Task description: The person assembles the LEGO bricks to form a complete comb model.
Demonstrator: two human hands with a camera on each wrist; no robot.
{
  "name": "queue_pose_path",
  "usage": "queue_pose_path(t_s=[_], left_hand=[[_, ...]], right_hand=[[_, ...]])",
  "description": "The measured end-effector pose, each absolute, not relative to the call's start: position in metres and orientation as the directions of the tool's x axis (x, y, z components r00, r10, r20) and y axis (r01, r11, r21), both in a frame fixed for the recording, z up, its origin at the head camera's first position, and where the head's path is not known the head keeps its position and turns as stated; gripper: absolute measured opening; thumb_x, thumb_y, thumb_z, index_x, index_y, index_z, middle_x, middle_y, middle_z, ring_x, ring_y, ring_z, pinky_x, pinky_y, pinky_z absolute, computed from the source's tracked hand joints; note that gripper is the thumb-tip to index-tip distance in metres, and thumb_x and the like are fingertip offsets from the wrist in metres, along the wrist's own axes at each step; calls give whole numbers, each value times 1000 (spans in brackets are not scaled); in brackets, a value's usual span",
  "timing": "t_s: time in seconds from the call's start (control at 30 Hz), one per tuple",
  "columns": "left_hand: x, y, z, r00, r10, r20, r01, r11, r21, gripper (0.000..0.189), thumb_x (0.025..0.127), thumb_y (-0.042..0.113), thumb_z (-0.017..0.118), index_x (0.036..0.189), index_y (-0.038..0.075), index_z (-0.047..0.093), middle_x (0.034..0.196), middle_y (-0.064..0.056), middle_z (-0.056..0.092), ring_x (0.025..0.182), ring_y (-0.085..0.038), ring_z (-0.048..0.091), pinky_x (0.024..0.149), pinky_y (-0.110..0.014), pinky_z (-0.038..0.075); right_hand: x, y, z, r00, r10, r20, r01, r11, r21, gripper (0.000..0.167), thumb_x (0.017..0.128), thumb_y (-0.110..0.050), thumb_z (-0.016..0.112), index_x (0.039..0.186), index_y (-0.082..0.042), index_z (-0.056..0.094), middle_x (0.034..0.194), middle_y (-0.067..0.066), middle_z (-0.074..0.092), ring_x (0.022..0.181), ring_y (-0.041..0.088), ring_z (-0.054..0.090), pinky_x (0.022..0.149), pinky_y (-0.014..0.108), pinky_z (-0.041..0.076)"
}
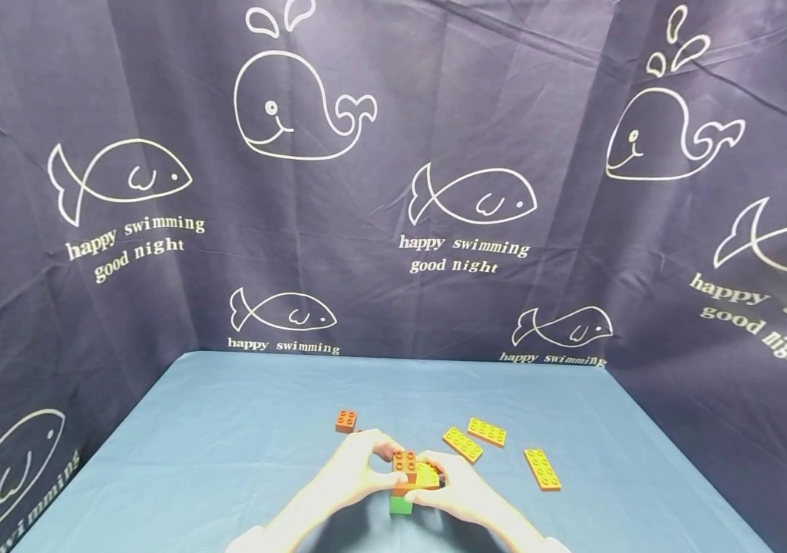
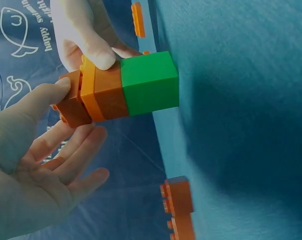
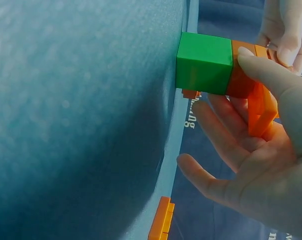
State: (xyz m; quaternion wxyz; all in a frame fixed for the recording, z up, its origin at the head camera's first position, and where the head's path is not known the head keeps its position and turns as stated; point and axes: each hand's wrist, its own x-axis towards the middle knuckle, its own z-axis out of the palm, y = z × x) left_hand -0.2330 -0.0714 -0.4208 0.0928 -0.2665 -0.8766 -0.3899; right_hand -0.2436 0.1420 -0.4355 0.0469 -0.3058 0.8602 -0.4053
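Note:
A stack of toy building bricks stands on the table between the hands. At its bottom is a green brick [image 2: 150, 84], with an orange-brown brick [image 2: 111, 92] above it. A yellow-orange plate brick [image 3: 261, 112] lies over that and juts out towards the right palm. On top, at the left end of the plate, is an orange-brown four-stud brick [image 1: 404, 462], slightly tilted in the left wrist view. My left hand [image 1: 360, 470] pinches this top brick between thumb and fingers. My right hand [image 1: 461, 488] grips the stack, its thumb on the orange-brown brick under the plate.
Behind the left hand lies an orange-brown brick [image 1: 346, 420], with another partly hidden beside it. Three yellow eight-stud plate bricks, a near one [image 1: 462, 444], a far one [image 1: 487, 432] and a right one [image 1: 542, 469], lie to the right. Dark printed curtains [image 1: 379, 307] surround the blue table [image 1: 241, 407].

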Motion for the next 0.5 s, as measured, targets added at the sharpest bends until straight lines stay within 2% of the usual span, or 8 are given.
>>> queue_pose_path(t_s=[0.17,0.5], left_hand=[[-233,-72,-424,-845,388,368,530,517,672,24,74,28,78,95,20,70,86,9,64,81,-2,59,76,-32,50],[-237,-73,-431,-823,401,403,564,488,666,26,74,24,78,97,18,68,87,6,64,81,-2,61,77,-32,51]], right_hand=[[-244,141,-436,-807,-568,161,-482,475,-736,31,80,-38,73,100,-18,63,82,-8,55,69,-1,46,58,18,38],[-246,143,-439,-809,-565,161,-475,466,-747,31,79,-36,73,102,-18,63,83,-8,57,71,-1,47,61,18,39]])
